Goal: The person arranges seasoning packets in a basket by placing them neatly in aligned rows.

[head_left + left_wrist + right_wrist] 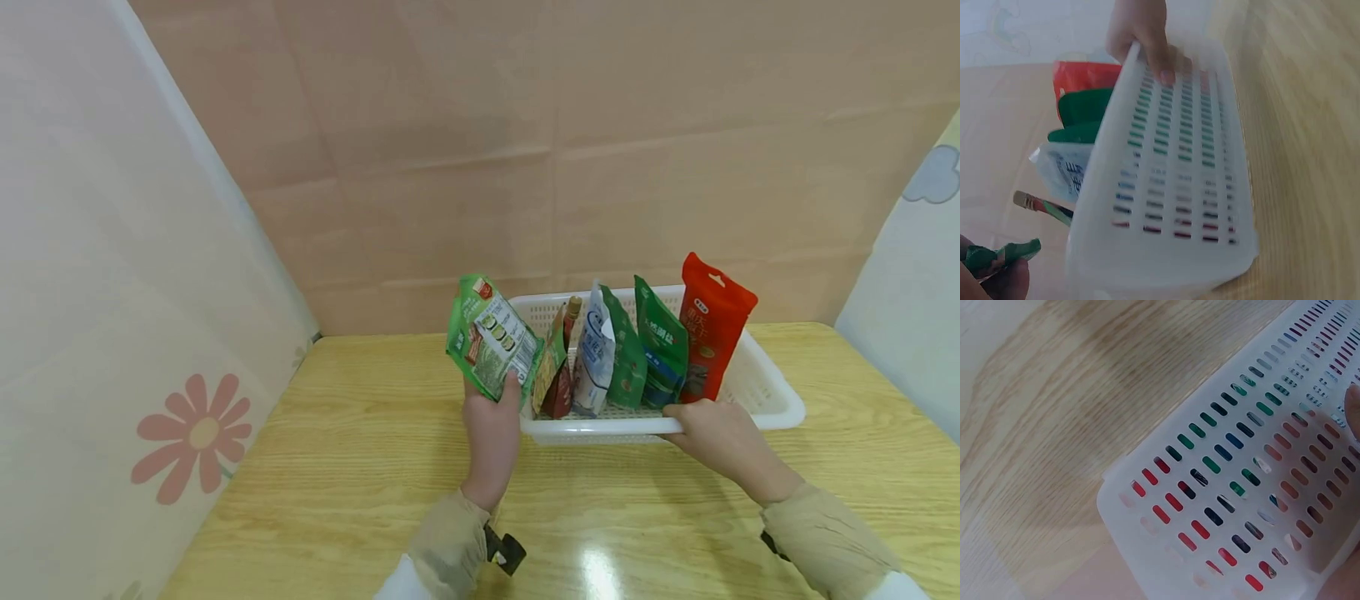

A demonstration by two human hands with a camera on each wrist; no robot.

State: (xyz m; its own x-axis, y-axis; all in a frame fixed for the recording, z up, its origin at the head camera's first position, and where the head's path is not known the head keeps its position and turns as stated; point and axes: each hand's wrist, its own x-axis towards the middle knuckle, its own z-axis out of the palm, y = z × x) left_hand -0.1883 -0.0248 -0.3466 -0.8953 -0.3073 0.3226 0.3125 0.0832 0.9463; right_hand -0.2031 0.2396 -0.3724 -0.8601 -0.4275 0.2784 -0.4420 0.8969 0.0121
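Note:
My left hand (492,433) holds a green snack-like packet (497,333) with printed pictures, raised at the left end of a white plastic basket (592,427). In the left wrist view, the fingers (1016,278) pinch a green edge of it at the lower left. Over the basket's front rim curls my right hand (723,435), its thumb down the slotted wall in the right wrist view. Inside stand a red pouch (716,325), a dark green pouch (662,342), a green pouch (628,354), a white-blue bag (595,358), a yellow-green packet (551,367) and a slim capped bottle (572,310).
The basket sits on a light wooden table (360,417), near its back edge. A beige cloth (525,167) hangs behind it. A pale curtain with a red flower (202,433) borders the left side, and another pale cloth (918,275) the right.

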